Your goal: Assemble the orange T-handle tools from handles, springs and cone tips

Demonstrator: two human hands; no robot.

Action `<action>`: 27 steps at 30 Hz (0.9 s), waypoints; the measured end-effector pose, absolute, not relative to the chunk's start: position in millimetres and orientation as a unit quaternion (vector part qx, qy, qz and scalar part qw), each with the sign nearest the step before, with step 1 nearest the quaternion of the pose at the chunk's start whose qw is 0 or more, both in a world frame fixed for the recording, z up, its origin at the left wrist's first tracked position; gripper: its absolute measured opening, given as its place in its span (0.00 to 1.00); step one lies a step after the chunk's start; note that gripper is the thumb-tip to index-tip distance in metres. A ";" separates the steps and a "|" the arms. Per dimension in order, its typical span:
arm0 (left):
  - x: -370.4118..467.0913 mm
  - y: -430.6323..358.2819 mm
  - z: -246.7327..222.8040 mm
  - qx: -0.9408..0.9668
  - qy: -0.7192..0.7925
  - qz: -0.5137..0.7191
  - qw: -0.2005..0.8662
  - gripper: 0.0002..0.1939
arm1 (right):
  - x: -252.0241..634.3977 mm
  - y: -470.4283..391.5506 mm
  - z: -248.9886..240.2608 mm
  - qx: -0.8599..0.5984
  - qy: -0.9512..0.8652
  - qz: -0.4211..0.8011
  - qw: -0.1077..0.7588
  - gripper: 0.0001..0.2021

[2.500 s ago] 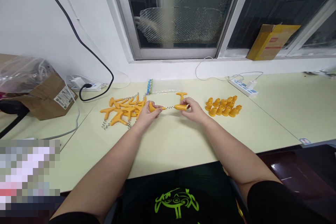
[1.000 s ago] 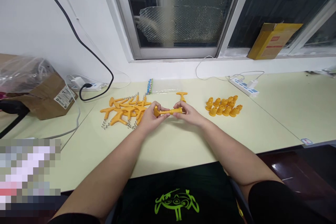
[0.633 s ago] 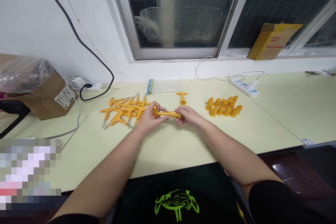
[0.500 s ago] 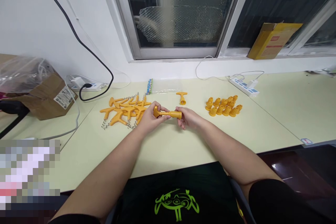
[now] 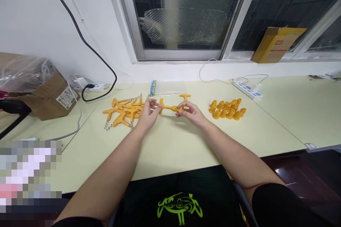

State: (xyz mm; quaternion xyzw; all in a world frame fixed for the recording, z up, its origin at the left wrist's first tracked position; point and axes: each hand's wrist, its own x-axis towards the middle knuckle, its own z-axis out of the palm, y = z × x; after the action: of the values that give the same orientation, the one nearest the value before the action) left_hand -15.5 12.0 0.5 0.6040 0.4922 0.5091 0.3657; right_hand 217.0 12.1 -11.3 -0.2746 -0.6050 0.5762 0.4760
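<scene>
My left hand (image 5: 149, 113) pinches the crossbar of a yellow T-shaped handle (image 5: 167, 107) at the middle of the table. On the handle's shaft sits a yellow sleeve (image 5: 174, 109), and my right hand (image 5: 192, 114) has its fingers closed around the sleeve's right end. Just behind my right hand lies another yellow T-shaped piece (image 5: 185, 97). A pile of yellow handles with metal spirals (image 5: 124, 110) lies left of my left hand, partly hidden by it. Several yellow sleeves (image 5: 230, 113) stand grouped to the right.
A clear plastic bag (image 5: 170, 87) lies near the wall. Power strips (image 5: 247, 90) rest on the table at the back right and back left. A cardboard box (image 5: 50, 95) with plastic wrap stands at the left, near a black cable (image 5: 99, 56).
Both hands have moved slightly away from my body with the held piece. My left hand has shifted to the handle's crossbar, and my right fingers now cover more of the sleeve.
</scene>
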 end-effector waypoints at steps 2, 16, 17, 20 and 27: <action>-27.2 14.2 5.7 0.637 0.561 0.486 0.210 0.20 | 216.8 17.2 -14.1 -0.288 -0.637 0.514 0.498 0.12; -58.0 21.5 6.9 0.665 0.730 0.156 0.037 0.26 | 201.4 44.8 -40.3 -0.453 -0.857 0.023 0.245 0.13; -58.3 21.2 7.0 0.666 0.728 0.156 0.043 0.26 | 200.4 45.2 -40.5 -0.457 -0.858 0.008 0.234 0.12; -59.9 21.0 6.6 0.674 0.719 0.158 0.062 0.24 | 197.1 46.4 -41.2 -0.473 -0.854 -0.030 0.215 0.11; -66.1 27.9 -4.3 0.694 0.682 0.224 0.058 0.21 | 194.9 47.9 -41.6 -0.518 -0.825 -0.064 0.217 0.12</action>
State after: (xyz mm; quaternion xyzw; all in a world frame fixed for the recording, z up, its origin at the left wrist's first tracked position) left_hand -66.1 27.9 -4.3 0.6937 0.6820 0.2240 0.0581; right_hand 194.9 47.9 -41.6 -0.5184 -0.8246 -0.0641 0.2174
